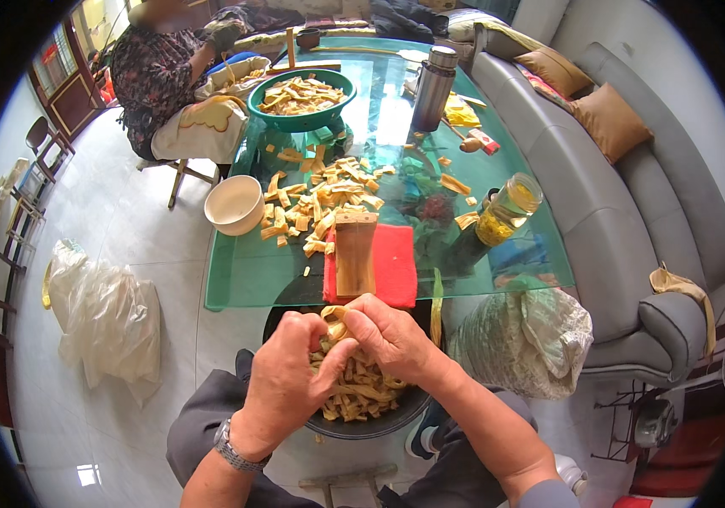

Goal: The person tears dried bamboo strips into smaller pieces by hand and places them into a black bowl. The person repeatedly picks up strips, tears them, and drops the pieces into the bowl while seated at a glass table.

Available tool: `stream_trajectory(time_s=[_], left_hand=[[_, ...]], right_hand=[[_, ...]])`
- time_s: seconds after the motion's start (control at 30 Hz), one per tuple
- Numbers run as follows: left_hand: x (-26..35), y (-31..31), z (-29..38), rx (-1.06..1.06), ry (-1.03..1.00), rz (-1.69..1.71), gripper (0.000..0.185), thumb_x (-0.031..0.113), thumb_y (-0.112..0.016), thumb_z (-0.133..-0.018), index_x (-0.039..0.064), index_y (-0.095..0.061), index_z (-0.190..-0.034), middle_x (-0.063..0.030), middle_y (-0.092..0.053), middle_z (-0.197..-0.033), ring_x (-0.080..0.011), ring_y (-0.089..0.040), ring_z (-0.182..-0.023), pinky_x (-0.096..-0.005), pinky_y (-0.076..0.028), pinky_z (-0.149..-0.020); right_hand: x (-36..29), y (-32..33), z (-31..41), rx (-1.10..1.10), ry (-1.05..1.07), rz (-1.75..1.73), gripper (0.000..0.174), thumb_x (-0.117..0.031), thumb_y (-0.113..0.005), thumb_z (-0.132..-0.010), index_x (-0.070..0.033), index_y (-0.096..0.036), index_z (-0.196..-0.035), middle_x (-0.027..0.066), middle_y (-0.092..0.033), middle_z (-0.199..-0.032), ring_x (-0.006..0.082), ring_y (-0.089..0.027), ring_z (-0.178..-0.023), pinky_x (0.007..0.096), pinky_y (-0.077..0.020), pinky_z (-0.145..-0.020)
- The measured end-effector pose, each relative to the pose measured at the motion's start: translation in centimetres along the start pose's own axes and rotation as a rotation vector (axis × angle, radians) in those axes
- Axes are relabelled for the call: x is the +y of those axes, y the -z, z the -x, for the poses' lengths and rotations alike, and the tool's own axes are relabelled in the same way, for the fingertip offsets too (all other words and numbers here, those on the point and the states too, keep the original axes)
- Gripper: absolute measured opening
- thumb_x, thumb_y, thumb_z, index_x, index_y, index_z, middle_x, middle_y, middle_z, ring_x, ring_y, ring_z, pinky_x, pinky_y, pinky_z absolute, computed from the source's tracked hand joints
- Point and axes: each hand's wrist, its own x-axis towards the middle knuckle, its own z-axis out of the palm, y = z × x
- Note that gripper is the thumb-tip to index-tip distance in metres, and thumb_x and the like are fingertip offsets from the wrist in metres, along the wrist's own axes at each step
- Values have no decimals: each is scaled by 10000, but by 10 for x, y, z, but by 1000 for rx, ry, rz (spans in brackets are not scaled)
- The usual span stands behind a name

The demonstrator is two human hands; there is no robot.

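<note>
Over a dark round basin [394, 416], my left hand [296, 362] and my right hand [391, 330] hold a curled, tan dried strip [336, 320] between them. My right thumb and forefinger pinch it, and my left fingers are at its other side, partly hiding it. Many similar short strips [362, 387] fill the basin, set between my knees. Just beyond my hands, a wooden board [355, 260] rests on a folded red cloth [395, 263] at the near edge of the glass table [242, 279]. Cut pieces [337, 190] lie heaped behind the board.
A cream bowl [234, 206], a green basin [302, 120] of strips, a steel flask [433, 92] and a glass jar [510, 209] stand on the table. Sacks flank me: a white bag [108, 311] left, a woven sack [521, 343] right. Another person [156, 76] sits at far left.
</note>
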Motion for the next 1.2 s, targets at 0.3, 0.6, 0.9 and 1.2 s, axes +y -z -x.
stream_trajectory(time_s=[0.3,0.6,0.9,1.2], left_hand=[[-8,-2,4,-15,255,468,149,146,-703,-1012,43,-599,-1039,-10,-596,-778,-100,-553,-651,-268,-482,-612],[-28,26,-9,-17,600,1000,176,220,-621,-1061,75,-601,-963,21,-552,-691,-78,-511,-601,-224,-416,-583],[-29,12,-8,-211,-292,-144,394,73,-765,-892,43,-602,-1249,-136,-667,-1089,-351,-638,-1056,-423,-530,-873],[-42,17,11,-894,166,120,322,337,-544,-1032,22,-529,-965,-207,-605,-840,-432,-618,-829,-504,-495,-727]], right_hand=[[-4,0,0,-181,-195,-291,246,-303,-474,-1132,-83,-585,-1140,-17,-544,-879,67,-489,-749,237,-430,-673],[-18,27,-2,-120,-319,-282,205,-276,-610,-1065,-72,-610,-1088,-52,-544,-868,56,-459,-725,211,-421,-654],[-5,4,2,-87,-15,93,160,-154,-698,-1015,-40,-645,-1113,27,-707,-844,99,-661,-809,294,-533,-729],[2,12,30,-323,44,393,193,-225,-724,-980,-78,-607,-1023,158,-653,-734,384,-681,-692,434,-539,-609]])
